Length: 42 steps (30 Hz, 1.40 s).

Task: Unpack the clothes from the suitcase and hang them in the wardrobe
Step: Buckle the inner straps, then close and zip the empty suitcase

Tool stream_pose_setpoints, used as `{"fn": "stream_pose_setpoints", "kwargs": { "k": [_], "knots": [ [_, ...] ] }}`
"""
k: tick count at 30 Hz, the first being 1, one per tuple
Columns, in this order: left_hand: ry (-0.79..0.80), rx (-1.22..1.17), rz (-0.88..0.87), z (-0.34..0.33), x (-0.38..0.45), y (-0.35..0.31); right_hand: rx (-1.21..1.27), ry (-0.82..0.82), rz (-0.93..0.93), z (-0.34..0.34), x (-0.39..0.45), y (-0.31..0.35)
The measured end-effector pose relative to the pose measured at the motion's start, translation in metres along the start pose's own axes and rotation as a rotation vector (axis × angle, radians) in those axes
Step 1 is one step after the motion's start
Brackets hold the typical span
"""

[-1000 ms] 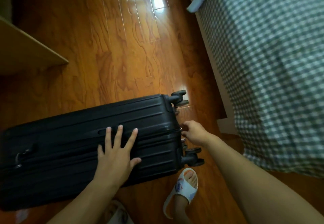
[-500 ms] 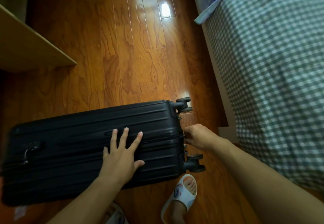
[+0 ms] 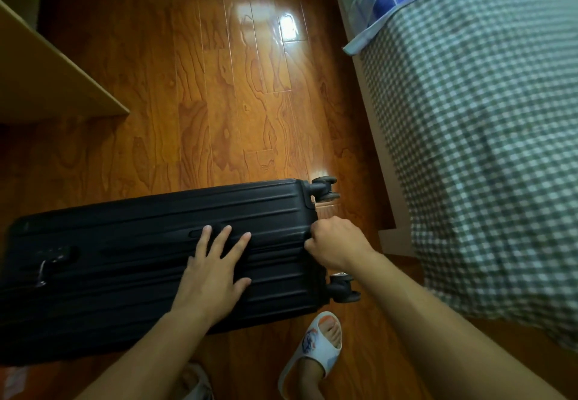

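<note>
- Lay closed on its side on the wooden floor [image 3: 250,93], wheels toward the bed [image 3: 484,149]: black suitcase [image 3: 125,259].
- Pressed flat on its shell, fingers spread: left hand [image 3: 215,271].
- Curled at the wheel-end edge, pinching something too small to tell: right hand [image 3: 336,241].

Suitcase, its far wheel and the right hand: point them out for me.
suitcase [image 3: 131,262], head view, ribbed black top shell.
far wheel [image 3: 325,187], head view, black caster at the far corner.
right hand [image 3: 336,243], head view, back of the hand.
</note>
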<state>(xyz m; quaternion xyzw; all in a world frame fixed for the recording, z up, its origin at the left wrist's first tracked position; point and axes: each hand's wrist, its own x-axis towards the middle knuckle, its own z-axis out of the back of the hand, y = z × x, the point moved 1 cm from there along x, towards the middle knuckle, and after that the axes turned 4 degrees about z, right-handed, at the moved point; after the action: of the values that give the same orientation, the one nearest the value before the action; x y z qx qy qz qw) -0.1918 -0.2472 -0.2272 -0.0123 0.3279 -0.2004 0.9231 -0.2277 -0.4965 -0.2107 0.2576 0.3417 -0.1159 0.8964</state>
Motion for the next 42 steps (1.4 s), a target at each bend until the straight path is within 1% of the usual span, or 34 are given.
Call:
{"fn": "stream_pose_setpoints", "kwargs": {
  "k": [2, 3, 4, 5, 6, 7, 8, 9, 10, 11, 12, 13, 14, 16, 17, 18, 19, 21, 22, 24, 26, 29, 32, 34, 36, 39, 40, 42],
  "knots": [
    [-0.072, -0.196, -0.045, 0.01, -0.013, 0.027, -0.086, -0.049, -0.063, -0.002, -0.006, 0.022],
    [-0.137, -0.267, -0.051, 0.014, -0.024, 0.048, -0.145, -0.083, -0.093, -0.005, -0.008, 0.033],
    [-0.236, -0.296, -0.029, 0.015, -0.035, 0.072, -0.202, -0.12, -0.126, -0.009, -0.011, 0.043],
    [-0.348, -0.282, 0.039, 0.015, -0.046, 0.1, -0.251, -0.153, -0.165, -0.015, -0.012, 0.052],
    [-0.444, -0.266, 0.161, 0.012, -0.057, 0.134, -0.292, -0.18, -0.211, -0.021, -0.013, 0.061],
    [-0.503, -0.278, 0.336, 0.009, -0.066, 0.17, -0.32, -0.198, -0.26, -0.026, -0.013, 0.07],
    [-0.512, -0.333, 0.531, 0.003, -0.075, 0.206, -0.343, -0.207, -0.301, -0.031, -0.013, 0.078],
    [-0.475, -0.426, 0.702, -0.004, -0.082, 0.242, -0.352, -0.218, -0.329, -0.037, -0.011, 0.085],
    [-0.402, -0.524, 0.815, -0.011, -0.087, 0.275, -0.356, -0.234, -0.355, -0.043, -0.009, 0.091],
    [-0.309, -0.618, 0.86, -0.018, -0.088, 0.303, -0.354, -0.256, -0.381, -0.048, -0.007, 0.096],
    [-0.22, -0.707, 0.862, -0.026, -0.089, 0.326, -0.329, -0.289, -0.417, -0.054, -0.008, 0.1],
    [-0.161, -0.748, 0.848, -0.032, -0.089, 0.342, -0.252, -0.344, -0.47, -0.06, -0.011, 0.101],
    [-0.133, -0.746, 0.833, -0.034, -0.087, 0.352, -0.154, -0.411, -0.524, -0.066, -0.016, 0.101],
    [-0.086, -0.714, 0.833, -0.033, -0.085, 0.358, 0.134, -0.594, -0.676, -0.077, -0.031, 0.104],
    [-0.062, -0.719, 0.844, -0.032, -0.085, 0.359, 0.228, -0.679, -0.735, -0.086, -0.036, 0.11],
    [-0.048, -0.725, 0.854, -0.031, -0.085, 0.359, 0.273, -0.715, -0.742, -0.094, -0.037, 0.12],
    [-0.046, -0.724, 0.858, -0.032, -0.085, 0.358, 0.279, -0.7, -0.68, -0.1, -0.035, 0.132],
    [-0.035, -0.717, 0.85, -0.031, -0.087, 0.356, 0.274, -0.57, -0.469, -0.11, -0.029, 0.159],
    [-0.028, -0.724, 0.841, -0.029, -0.087, 0.354, 0.269, -0.524, -0.413, -0.113, -0.028, 0.169],
    [-0.027, -0.728, 0.83, -0.023, -0.09, 0.347, 0.248, -0.508, -0.377, -0.112, -0.023, 0.186],
    [-0.033, -0.715, 0.823, -0.016, -0.096, 0.342, 0.195, -0.493, -0.338, -0.121, -0.009, 0.219],
    [-0.03, -0.733, 0.796, -0.017, -0.098, 0.339, 0.084, -0.412, -0.13, -0.149, 0.022, 0.302],
    [-0.006, -0.708, 0.767, -0.026, -0.102, 0.347, 0.06, -0.432, 0.057, -0.178, 0.045, 0.364],
    [-0.002, -0.675, 0.757, -0.028, -0.105, 0.353, 0.075, -0.42, 0.158, -0.192, 0.053, 0.393],
    [0.001, -0.658, 0.736, -0.027, -0.106, 0.357, 0.106, -0.43, 0.176, -0.204, 0.058, 0.413],
    [0.014, -0.635, 0.691, -0.027, -0.105, 0.369, 0.254, -0.501, 0.035, -0.223, 0.066, 0.421],
    [0.014, -0.63, 0.671, -0.027, -0.104, 0.374, 0.3, -0.538, 0.009, -0.228, 0.067, 0.423],
    [0.014, -0.626, 0.632, -0.027, -0.102, 0.384, 0.312, -0.6, -0.012, -0.235, 0.068, 0.427]
  ]
}}
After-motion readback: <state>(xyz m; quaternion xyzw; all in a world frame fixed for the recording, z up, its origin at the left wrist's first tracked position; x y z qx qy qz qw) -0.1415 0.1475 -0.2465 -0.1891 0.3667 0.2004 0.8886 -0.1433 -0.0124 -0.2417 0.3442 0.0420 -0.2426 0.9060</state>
